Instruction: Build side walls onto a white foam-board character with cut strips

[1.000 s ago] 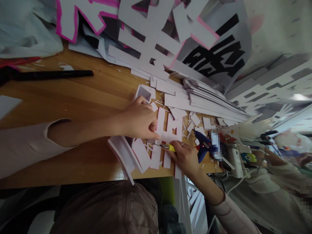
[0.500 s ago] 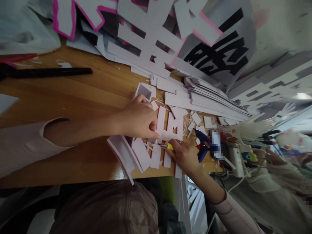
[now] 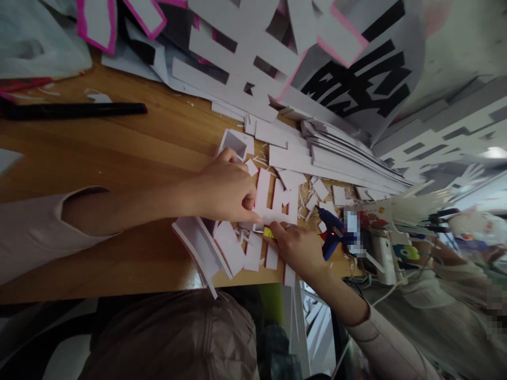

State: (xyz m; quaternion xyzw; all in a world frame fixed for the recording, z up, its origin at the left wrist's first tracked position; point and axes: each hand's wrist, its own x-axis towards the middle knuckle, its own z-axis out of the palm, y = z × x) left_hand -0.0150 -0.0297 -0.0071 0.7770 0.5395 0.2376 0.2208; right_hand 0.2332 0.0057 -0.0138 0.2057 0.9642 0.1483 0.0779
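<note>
My left hand (image 3: pixel 229 191), fingers curled and thumb stretched out, presses down on a white foam-board character (image 3: pixel 259 198) with pink-red edges. My right hand (image 3: pixel 299 248) is closed around a yellow craft knife (image 3: pixel 268 232), just beside the left thumb. The knife's tip is at the foam board, though its blade is hard to see. Upright white strips form a wall on a piece below my left wrist (image 3: pixel 204 245). Another small boxed part (image 3: pixel 233 141) stands above my left knuckles.
A blue glue gun (image 3: pixel 330 229) with a lit red light lies right of my right hand. Stacked white strips (image 3: pixel 344 150), foam scraps (image 3: pixel 317 187) and large cut-out characters (image 3: pixel 222 47) lie behind. A black marker (image 3: pixel 79 110) is at left. Another person's arm (image 3: pixel 447 258) shows at right.
The knife in my right hand has shifted slightly left and up, and less of it shows. My left hand stays in place on the foam board. The view has tilted slightly.
</note>
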